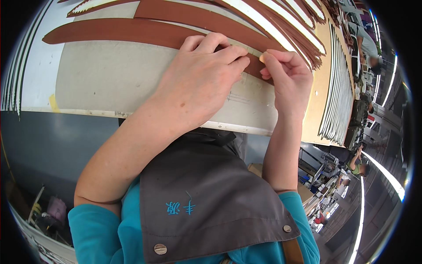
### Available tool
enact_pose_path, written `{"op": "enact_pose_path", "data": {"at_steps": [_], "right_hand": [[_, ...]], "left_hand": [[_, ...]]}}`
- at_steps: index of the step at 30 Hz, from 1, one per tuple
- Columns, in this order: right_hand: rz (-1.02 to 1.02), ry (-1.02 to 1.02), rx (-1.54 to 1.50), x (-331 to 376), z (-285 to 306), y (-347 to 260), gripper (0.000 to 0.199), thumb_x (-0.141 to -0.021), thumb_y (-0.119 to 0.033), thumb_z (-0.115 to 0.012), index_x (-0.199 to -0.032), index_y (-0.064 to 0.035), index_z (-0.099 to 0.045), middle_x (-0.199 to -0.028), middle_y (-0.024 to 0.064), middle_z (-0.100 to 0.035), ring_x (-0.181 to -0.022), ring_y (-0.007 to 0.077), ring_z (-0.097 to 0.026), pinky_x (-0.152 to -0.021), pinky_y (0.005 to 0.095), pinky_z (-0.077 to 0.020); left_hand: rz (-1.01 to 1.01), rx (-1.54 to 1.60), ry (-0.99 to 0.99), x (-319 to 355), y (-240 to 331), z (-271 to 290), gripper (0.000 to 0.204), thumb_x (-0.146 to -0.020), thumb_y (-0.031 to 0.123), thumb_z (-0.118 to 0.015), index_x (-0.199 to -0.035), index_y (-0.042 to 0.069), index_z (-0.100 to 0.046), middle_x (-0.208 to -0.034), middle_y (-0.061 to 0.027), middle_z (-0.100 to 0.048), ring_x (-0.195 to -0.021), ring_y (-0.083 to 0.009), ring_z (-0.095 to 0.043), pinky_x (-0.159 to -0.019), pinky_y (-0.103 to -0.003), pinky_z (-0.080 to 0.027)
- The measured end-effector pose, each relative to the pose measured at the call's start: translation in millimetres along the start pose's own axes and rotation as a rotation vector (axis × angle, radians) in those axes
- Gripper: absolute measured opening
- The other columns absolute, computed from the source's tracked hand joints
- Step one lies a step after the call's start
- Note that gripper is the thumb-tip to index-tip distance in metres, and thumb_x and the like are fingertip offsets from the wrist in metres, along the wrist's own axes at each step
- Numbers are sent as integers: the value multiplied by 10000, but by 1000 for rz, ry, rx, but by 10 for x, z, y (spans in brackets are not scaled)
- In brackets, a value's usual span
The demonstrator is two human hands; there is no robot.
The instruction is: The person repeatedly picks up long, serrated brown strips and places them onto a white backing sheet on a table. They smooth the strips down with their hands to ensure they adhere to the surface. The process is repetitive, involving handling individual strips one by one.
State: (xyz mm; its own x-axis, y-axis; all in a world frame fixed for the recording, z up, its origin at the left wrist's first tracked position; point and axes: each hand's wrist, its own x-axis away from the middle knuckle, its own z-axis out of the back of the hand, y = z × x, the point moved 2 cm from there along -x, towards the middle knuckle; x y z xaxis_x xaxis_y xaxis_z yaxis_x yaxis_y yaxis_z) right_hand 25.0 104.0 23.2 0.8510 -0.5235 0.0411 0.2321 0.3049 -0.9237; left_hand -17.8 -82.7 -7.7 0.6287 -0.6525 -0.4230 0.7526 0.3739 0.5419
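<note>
The person's right grip (290,81) had thumb and forefinger together at the right end of a long brown strip (118,33); whether its edge was caught between them could not be told. The left hand (198,79), fingers bent, covered part of the strip, and whether it clamped or merely pressed was hidden. The strip lay on the pale bench (114,75), near a fanned pile of brown and white strips (294,31), cut off above. Farther right ran a row of thin pale strips (336,83); distant workers (365,42) were hard to make out.
</note>
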Motion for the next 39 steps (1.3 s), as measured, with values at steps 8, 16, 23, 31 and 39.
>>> {"op": "enact_pose_path", "data": {"at_steps": [8,16,23,31,39], "right_hand": [[-41,2,97,-59,-101,-1,136,-892,-78,-778,-964,22,-719,-805,67,-746,-681,92,-687,-622,217,-523],[-15,29,132,-52,-138,-3,117,-897,-73,-770,-951,17,-719,-775,58,-741,-671,82,-685,-609,208,-513],[-6,48,158,-66,-157,12,107,-903,-68,-766,-939,21,-718,-759,55,-734,-670,75,-683,-608,202,-511],[-26,38,179,-74,-147,-7,118,-905,-65,-765,-964,27,-719,-793,69,-743,-677,87,-686,-620,212,-528],[120,110,-110,-18,527,208,127,-903,-16,-779,-1010,27,-728,-889,106,-753,-656,111,-662,-613,224,-525]], "left_hand": [[5,-6,0,-3,0,-3,312,-907,114,-695,-1217,89,-717,-1283,21,-654,-1220,-238,-548,-1027,-419,-435],[7,-11,-13,-8,-3,-1,328,-903,118,-700,-1230,94,-715,-1282,23,-655,-1219,-236,-544,-1028,-414,-438],[5,-20,-11,-8,-7,-6,333,-910,132,-700,-1242,100,-713,-1282,23,-657,-1220,-232,-543,-1033,-406,-435],[14,-10,-5,-15,2,0,316,-915,135,-701,-1229,99,-718,-1287,17,-663,-1223,-237,-548,-1042,-403,-429],[5,26,40,-1,-14,-27,296,-913,114,-696,-1207,90,-723,-1298,10,-664,-1227,-250,-554,-1051,-423,-414]]}}
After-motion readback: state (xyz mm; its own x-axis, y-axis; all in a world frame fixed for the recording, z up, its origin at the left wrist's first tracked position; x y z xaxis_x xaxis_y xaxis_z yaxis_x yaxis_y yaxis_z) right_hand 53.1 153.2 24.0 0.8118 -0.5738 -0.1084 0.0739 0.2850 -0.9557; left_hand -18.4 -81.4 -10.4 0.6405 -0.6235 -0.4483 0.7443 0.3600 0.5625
